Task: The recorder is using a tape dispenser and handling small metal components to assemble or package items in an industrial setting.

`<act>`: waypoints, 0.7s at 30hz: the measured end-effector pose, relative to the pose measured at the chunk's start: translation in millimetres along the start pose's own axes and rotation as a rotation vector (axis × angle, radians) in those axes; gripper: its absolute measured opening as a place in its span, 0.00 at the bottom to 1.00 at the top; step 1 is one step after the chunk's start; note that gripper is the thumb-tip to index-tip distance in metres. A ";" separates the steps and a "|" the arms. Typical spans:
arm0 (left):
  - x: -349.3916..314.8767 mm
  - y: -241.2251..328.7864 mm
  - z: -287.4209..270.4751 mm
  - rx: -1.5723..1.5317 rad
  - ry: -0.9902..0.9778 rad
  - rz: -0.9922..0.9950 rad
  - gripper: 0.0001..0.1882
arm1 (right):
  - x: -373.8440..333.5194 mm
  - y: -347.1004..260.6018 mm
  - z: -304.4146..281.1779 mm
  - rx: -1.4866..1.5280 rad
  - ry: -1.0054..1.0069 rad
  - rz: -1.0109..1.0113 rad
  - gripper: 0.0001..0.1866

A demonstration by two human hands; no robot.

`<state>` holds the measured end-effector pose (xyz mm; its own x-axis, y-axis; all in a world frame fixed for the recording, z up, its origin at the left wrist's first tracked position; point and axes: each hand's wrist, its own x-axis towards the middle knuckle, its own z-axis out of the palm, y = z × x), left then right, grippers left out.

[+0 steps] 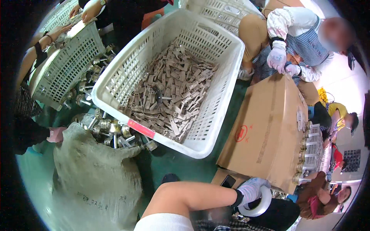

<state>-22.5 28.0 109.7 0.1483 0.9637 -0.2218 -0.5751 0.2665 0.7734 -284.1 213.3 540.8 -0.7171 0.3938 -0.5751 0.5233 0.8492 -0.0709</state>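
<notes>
My left hand (249,189), in a pale striped glove with a dark band at the wrist, is at the lower right. Its fingers are closed round a wide roll of white tape (257,211). Bent at the elbow, my left arm crosses the bottom of the view. A large cardboard box (254,131) with a red round mark stands just beyond this hand. Beside the hand, a dark phone (228,181) lies on a lower piece of cardboard. I cannot see my right hand.
A big white crate (216,127) holds many flat metal pieces (173,84). A full sack (96,181) and metal caster-like parts (115,129) lie left. A gloved co-worker (277,57) leans at the box's far end; others work around another crate (71,77).
</notes>
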 end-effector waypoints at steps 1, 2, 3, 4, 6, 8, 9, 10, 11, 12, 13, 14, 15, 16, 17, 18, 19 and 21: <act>6.7 -14.2 3.8 0.052 0.018 0.090 0.12 | 26.9 -6.6 13.5 -0.072 0.057 -0.117 0.26; 13.7 -27.9 7.9 0.110 0.039 0.181 0.12 | 57.3 -17.3 33.2 -0.134 0.091 -0.221 0.25; 13.8 -28.5 9.2 0.129 0.027 0.268 0.13 | 84.0 -25.7 57.8 -0.162 0.082 -0.285 0.25; 17.7 -27.0 8.8 -0.056 -0.084 0.080 0.12 | 111.2 -34.7 87.2 -0.191 0.046 -0.323 0.24; 3.3 10.3 -10.2 -0.439 -0.121 -0.341 0.12 | 171.7 -82.4 163.1 -0.204 -0.210 -0.369 0.46; 13.0 -23.9 -2.4 0.095 -0.068 0.129 0.12 | 242.5 -128.7 240.8 -0.708 -0.354 -0.508 0.39; 14.2 -30.7 -1.8 0.413 -0.002 0.324 0.12 | 268.1 -134.1 282.8 -0.665 -0.362 -0.456 0.36; -0.8 -6.9 -10.3 0.476 -0.010 0.250 0.15 | 293.7 -138.1 321.3 -0.629 -0.385 -0.499 0.37; -4.4 -3.6 -7.2 0.417 -0.041 0.188 0.15 | 308.8 -138.9 349.4 -0.626 -0.452 -0.426 0.38; 6.5 -20.4 2.5 0.348 -0.008 0.184 0.15 | 326.6 -142.9 375.8 -0.683 -0.495 -0.528 0.38; 18.1 -36.4 17.4 0.291 -0.007 0.186 0.15 | 356.5 -125.7 414.5 -0.792 -0.595 -0.451 0.41; 29.4 -53.7 25.8 0.217 0.027 0.186 0.15 | 364.1 -122.4 442.5 -0.859 -0.603 -0.462 0.45; 32.6 -56.2 28.5 0.295 0.043 0.185 0.15 | 369.8 -111.2 465.8 -0.919 -0.610 -0.457 0.49; 31.9 -56.9 20.6 0.305 0.070 0.187 0.15 | 351.4 -114.7 484.7 -0.858 -0.493 -0.447 0.53; 30.3 -56.6 17.0 0.326 0.077 0.194 0.15 | 329.8 -108.9 495.9 -0.776 -0.370 -0.419 0.58; 26.3 -48.6 14.6 0.295 0.057 0.212 0.16 | 305.2 -104.2 504.4 -0.684 -0.248 -0.403 0.64; 23.5 -41.0 9.8 0.271 -0.001 0.239 0.16 | 312.5 -109.8 506.7 -0.696 -0.355 -0.373 0.64; 21.5 -28.3 6.8 0.226 -0.105 0.267 0.16 | 315.0 -98.0 513.4 -0.659 -0.423 -0.330 0.65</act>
<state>2.5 41.3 87.1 0.1056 0.9927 0.0583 -0.4142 -0.0094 0.9101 -324.9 73.5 -51.8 -0.4844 0.0365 -0.8741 -0.1517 0.9805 0.1250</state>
